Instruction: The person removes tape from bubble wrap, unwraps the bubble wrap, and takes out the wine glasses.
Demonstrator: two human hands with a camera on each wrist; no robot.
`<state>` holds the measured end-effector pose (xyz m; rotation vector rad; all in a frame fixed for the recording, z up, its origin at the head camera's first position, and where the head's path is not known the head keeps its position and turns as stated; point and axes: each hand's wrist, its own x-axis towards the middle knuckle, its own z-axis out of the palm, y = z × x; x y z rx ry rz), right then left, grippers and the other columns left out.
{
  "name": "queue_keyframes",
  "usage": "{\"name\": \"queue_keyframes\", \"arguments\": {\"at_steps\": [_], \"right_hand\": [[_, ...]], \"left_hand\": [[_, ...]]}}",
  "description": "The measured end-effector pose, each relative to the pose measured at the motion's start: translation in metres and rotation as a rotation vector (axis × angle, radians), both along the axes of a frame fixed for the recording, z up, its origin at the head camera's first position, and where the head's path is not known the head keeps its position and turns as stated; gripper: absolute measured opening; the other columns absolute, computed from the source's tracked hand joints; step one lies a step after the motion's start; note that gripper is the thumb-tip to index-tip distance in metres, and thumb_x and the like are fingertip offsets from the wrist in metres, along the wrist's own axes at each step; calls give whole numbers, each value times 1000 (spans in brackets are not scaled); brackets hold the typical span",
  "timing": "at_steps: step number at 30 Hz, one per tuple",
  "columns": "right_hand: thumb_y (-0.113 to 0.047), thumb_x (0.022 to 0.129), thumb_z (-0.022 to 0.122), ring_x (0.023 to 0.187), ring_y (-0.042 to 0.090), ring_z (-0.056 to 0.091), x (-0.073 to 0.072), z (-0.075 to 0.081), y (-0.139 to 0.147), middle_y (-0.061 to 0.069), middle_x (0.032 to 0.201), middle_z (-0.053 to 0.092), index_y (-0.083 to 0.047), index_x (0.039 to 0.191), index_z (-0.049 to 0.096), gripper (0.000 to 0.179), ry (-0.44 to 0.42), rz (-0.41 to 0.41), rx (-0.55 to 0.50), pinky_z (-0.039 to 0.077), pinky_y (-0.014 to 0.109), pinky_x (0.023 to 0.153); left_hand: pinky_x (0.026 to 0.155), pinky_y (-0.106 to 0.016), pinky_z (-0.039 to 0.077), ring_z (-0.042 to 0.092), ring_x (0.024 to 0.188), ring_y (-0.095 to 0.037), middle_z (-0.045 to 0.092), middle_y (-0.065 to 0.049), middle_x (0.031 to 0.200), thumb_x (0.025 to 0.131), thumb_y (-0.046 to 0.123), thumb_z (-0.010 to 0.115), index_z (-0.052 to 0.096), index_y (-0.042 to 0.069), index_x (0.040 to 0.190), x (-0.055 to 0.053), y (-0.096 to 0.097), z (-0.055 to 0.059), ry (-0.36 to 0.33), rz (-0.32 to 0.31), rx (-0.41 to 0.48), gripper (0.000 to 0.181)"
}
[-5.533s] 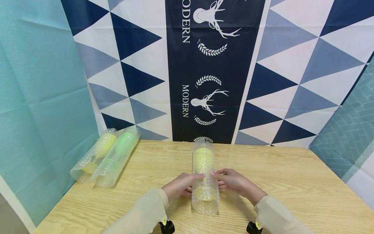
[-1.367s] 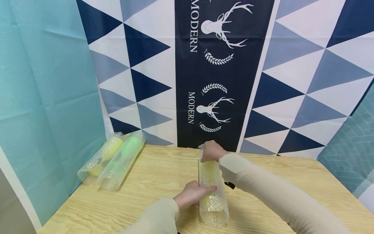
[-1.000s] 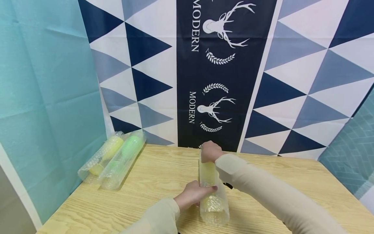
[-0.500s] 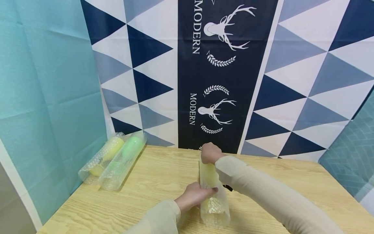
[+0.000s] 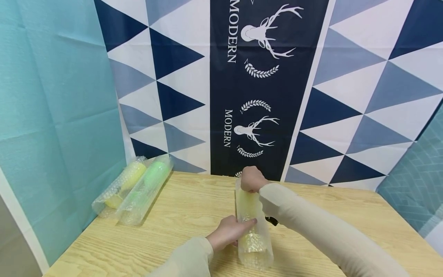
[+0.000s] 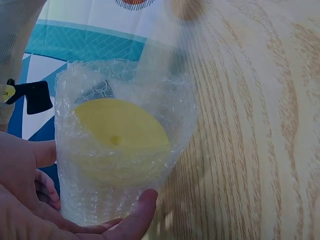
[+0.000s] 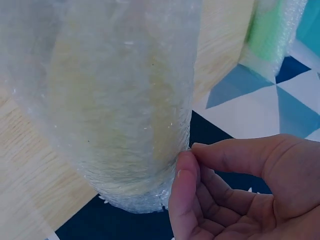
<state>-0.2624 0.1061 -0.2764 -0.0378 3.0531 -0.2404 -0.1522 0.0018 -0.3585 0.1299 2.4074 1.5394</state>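
A yellow object in a bubble wrap roll (image 5: 255, 250) lies lengthwise on the table, pointing away from me. My left hand (image 5: 228, 232) grips the roll from the left around its middle, thumb across the top. Through the near opening, the left wrist view shows a round yellow end (image 6: 125, 125) with a small dent in it. At the far end my right hand (image 5: 252, 179) reaches over the roll. The right wrist view shows the thumb and forefinger of that hand (image 7: 240, 185) pinching the edge of the bubble wrap (image 7: 125, 100). The object's full shape is hidden by the wrap.
Two more wrapped rolls, one yellow (image 5: 126, 182) and one green (image 5: 147, 188), lie side by side at the table's left back edge. A patterned cloth (image 5: 180, 115) hangs behind the wooden table (image 5: 194, 200), and a teal cloth (image 5: 62, 115) hangs at left.
Since the oldest frame, my right hand has gone from the roll's right side to its far end, and my left thumb lies further across the top. Over the last second hardly anything has moved.
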Motion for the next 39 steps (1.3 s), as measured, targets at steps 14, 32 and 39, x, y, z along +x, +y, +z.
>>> {"name": "queue_keyframes", "arguments": {"at_steps": [14, 32, 39], "right_hand": [[11, 60, 51, 35, 6, 41, 0, 4, 14, -1, 44, 40, -15, 43, 39, 33, -33, 8, -110, 32, 14, 34], [8, 60, 54, 38, 6, 42, -1, 5, 26, -5, 41, 37, -15, 42, 40, 32, -34, -63, -304, 33, 15, 38], [6, 57, 52, 37, 5, 44, -3, 3, 32, -5, 42, 39, -14, 43, 42, 27, -48, -66, -381, 35, 15, 39]], "left_hand": [[51, -23, 44, 54, 59, -13, 56, -5, 80, 84, 47, 66, 56, 2, 95, 0, 0, 0, -8, 27, 9, 48], [62, -33, 56, 62, 71, -16, 61, -8, 87, 86, 43, 65, 58, -1, 101, -5, -3, -2, -31, 0, 34, 47], [62, -33, 56, 62, 72, -16, 61, -8, 88, 86, 44, 65, 57, -1, 102, -6, -3, -5, -35, 8, 25, 49]]}}
